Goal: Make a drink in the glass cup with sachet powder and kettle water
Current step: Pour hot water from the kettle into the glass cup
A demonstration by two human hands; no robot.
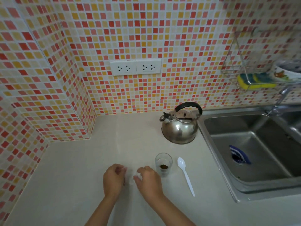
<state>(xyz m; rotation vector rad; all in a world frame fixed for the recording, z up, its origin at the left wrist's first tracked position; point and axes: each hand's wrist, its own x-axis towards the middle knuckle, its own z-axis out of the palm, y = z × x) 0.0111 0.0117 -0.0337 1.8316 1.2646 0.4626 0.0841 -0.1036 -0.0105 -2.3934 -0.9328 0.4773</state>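
Observation:
A small glass cup (pixel 163 164) stands on the pale counter with a little heap of brown powder at its bottom. Just left of it, my left hand (pixel 113 179) and my right hand (pixel 148 181) pinch a small white sachet (pixel 131 176) between them; it is blurred and mostly hidden by my fingers. A white plastic spoon (pixel 185 174) lies to the right of the cup, bowl pointing away from me. A steel kettle (pixel 180 126) with a black handle sits behind the cup, beside the sink.
A steel sink (pixel 254 142) fills the right side, with a blue-and-white object (pixel 240 154) over its drain and a tap (pixel 279 100) behind it. A wire rack holding a yellow sponge (pixel 255 81) hangs on the tiled wall. Two wall sockets (pixel 135 67) sit above the counter.

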